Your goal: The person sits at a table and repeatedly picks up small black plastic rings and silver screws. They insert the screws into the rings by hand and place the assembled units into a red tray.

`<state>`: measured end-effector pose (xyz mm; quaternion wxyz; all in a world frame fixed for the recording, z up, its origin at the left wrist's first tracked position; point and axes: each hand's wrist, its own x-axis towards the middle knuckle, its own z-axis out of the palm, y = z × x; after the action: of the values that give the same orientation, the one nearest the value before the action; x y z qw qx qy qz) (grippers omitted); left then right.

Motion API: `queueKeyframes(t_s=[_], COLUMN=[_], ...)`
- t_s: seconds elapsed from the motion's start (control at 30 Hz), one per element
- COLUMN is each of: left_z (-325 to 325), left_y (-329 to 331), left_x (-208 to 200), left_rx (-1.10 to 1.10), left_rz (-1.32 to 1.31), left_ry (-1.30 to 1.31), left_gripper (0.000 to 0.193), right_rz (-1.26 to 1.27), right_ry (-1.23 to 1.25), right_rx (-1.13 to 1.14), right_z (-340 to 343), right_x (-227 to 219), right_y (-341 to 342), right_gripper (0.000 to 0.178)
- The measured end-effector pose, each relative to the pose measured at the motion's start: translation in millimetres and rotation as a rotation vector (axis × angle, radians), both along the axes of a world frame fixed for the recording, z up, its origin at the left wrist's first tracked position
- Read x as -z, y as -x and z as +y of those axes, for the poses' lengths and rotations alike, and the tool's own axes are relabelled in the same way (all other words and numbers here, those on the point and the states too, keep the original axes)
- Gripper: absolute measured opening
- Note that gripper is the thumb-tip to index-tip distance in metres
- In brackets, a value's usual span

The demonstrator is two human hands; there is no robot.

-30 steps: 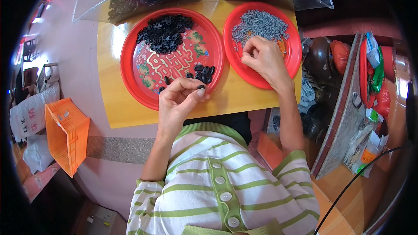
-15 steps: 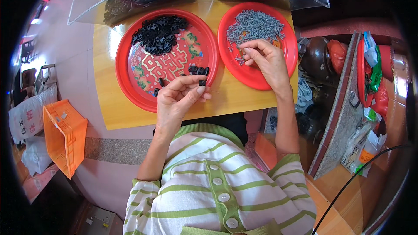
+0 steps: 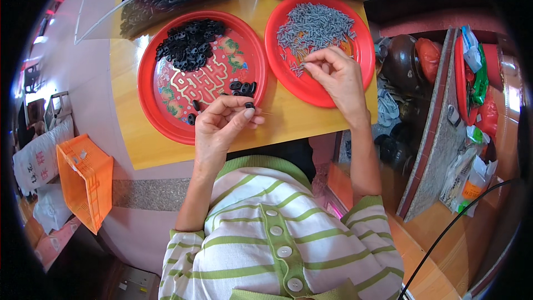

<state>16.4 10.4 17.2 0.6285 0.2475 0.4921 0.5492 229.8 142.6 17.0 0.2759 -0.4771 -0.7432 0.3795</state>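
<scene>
Between the thumb and fingers of my left hand (image 3: 219, 128) is a small black plastic piece (image 3: 249, 105), held over the near right rim of a red patterned tray (image 3: 145, 97). A heap of black plastic pieces (image 3: 191, 44) lies at the far side of that tray, with several more pieces (image 3: 242, 88) just beyond my left fingers. My right hand (image 3: 340, 80) is closed in a pinch above a red plate (image 3: 316, 97), beside a few loose grey screws (image 3: 297, 69). What its fingertips hold, if anything, is too small to make out. A larger pile of grey screws (image 3: 316, 28) covers the plate's far part.
Two clear plastic bins stand along the table's far edge; the left bin (image 3: 183, 0) is full of black pieces. Both trays rest on a yellow wooden table (image 3: 158, 153). An orange crate (image 3: 86, 180) sits on the floor at left. Dark jars (image 3: 403, 66) stand to the right.
The view has shifted a little, so the table and trays appear slightly to the left. My right fingers have come lower, close to the loose screws. My left hand keeps its black piece.
</scene>
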Motion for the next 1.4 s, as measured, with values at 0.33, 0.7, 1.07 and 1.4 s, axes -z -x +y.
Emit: queueKeyframes(t_s=[0.33,0.7,1.07,1.4], left_z=[-2,-3,-5,-9], left_y=[0,7,6,7], left_x=[-3,-3,-7,-4], left_rx=[0.009,-0.024,-0.011,-0.031], left_rz=[0.040,0.036,-0.015,0.015], left_ry=[-0.012,-0.012,-0.023,-0.052], left_gripper=[0.018,0.018,0.017,0.017], right_rz=[-0.288,-0.568,-0.560,-0.501], right_ry=[-0.288,-0.463,-0.381,-0.275], right_rx=[-0.169,-0.300,-0.332,-0.250], right_z=[3,12,23,11], right_x=[-4,-7,-10,-14], right_y=[20,23,31,22], right_gripper=[0.006,0.005,0.011,0.011])
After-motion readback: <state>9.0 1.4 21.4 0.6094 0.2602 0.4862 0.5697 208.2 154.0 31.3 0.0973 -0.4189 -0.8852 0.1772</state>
